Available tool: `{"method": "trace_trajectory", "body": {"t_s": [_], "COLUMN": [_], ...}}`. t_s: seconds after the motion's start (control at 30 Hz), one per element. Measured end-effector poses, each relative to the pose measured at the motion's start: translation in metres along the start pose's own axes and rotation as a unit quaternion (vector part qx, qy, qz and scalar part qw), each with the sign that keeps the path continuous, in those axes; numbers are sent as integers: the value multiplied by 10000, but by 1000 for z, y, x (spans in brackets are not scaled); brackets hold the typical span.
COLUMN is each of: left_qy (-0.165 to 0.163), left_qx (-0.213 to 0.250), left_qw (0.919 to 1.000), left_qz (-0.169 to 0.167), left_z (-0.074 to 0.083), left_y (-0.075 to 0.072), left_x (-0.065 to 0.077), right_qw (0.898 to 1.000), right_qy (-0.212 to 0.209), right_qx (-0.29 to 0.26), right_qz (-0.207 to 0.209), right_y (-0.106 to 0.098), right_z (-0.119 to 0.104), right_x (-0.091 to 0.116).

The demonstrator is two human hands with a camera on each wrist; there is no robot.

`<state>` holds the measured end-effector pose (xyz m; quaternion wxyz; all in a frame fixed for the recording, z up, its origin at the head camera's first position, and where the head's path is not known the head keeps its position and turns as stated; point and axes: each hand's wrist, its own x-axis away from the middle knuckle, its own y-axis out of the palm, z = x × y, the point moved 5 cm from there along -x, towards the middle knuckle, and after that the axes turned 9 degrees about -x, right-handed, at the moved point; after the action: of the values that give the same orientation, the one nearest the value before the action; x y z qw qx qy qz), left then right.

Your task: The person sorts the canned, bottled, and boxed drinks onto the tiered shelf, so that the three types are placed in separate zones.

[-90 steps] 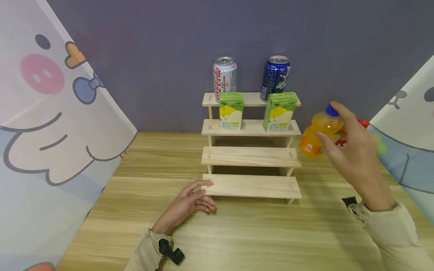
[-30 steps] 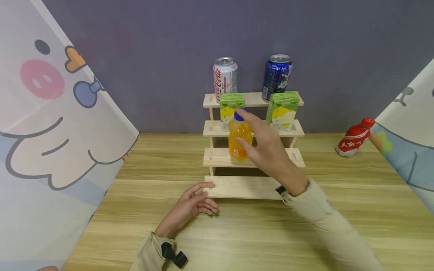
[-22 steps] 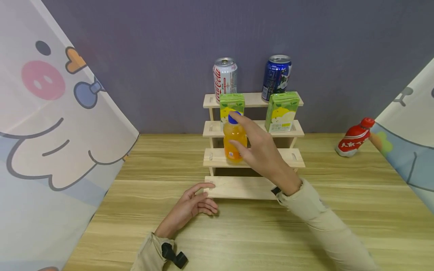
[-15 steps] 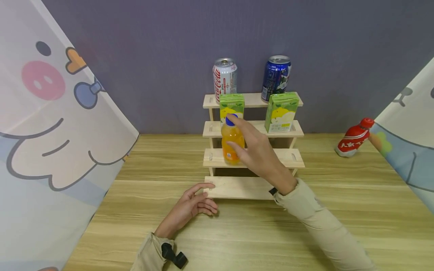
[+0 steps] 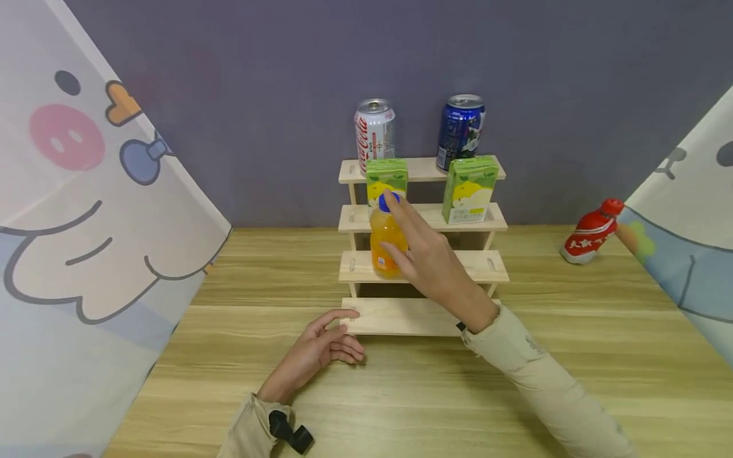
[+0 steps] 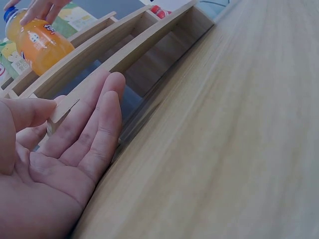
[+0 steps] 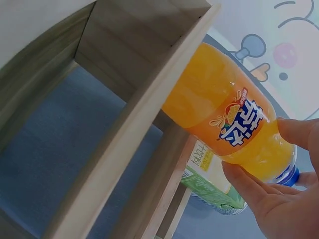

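Observation:
An orange soda bottle point(image 5: 387, 245) with a blue cap stands upright on the second-lowest step of a wooden stepped shelf point(image 5: 424, 316). My right hand point(image 5: 431, 261) holds the bottle's upper part, one finger at the cap; the right wrist view shows the thumb and fingers on opposite sides of the bottle point(image 7: 224, 107). At the shelf's lowest step, my left hand point(image 5: 317, 346) pinches the left end between thumb and index finger. The other fingers point(image 6: 107, 112) extend loosely below the board in the left wrist view.
On the top step stand a white cola can point(image 5: 375, 135) and a blue can point(image 5: 460, 132). Two green juice cartons, left point(image 5: 386, 178) and right point(image 5: 471, 191), occupy the step below. A red bottle point(image 5: 592, 232) leans at the right, on the wooden table point(image 5: 275, 267).
My right hand has carried the orange soda bottle left from beside the shelf and lowered it onto the second-lowest step. My left hand has stayed at the lowest step.

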<state>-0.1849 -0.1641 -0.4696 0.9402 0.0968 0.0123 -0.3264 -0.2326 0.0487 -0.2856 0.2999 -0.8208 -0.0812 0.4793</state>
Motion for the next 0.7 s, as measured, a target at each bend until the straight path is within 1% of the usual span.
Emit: {"method": "trace_trajectory", "body": {"t_s": [0.2,0.3,0.53,0.7], "left_qy": [-14,-3,-89,-121], "left_qx": [-13,-19,-47,-77], "left_qw": [10000,10000,9999,9999], "left_qz": [44,38,47,53], "left_z": [0,1,-1,-2], "left_y": [0,1,0,-1], "left_x": [1,0,1,0], "right_qw": [9999,9998,9982,9973], "right_qy": [30,116,371,386], "right_qx": [-47,-23,283,474], "right_qz": [-87,-129,-384,-396], "right_y": [0,-1,-7,-17], "right_z": [1,2,5,5], "right_x": [4,6,19,28]}}
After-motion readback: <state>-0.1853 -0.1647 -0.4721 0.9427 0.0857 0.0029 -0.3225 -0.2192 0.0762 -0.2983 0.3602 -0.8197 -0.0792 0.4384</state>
